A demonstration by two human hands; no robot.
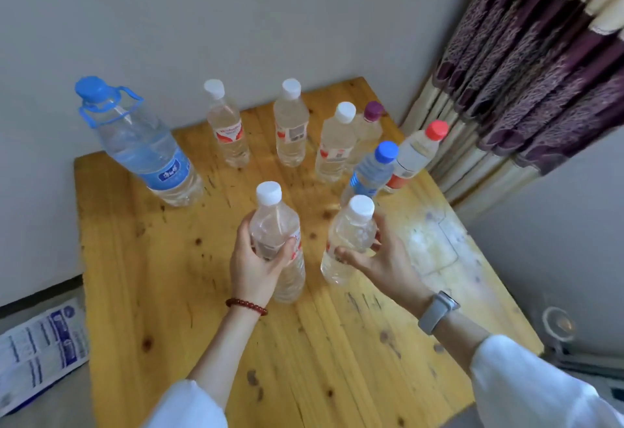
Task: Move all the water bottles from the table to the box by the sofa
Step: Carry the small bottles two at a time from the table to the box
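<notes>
At the table's (162, 292) near edge, the left hand (256, 265) clasps one white-capped bottle (275, 225); the right hand (381, 258), half-closed round another (351, 235), could slip and topple the blue-capped bottle (371, 171) just behind.

Nine water bottles on one wooden table (141, 292): 1 large blue-capped jug (145, 147), 5 white-capped, 1 purple-cap (368, 127), 1 small blue-cap (371, 171), 1 red-cap (415, 154). Two white-capped ones sit within the fingers, 1 per hand; 7 beyond the fingertips.
</notes>
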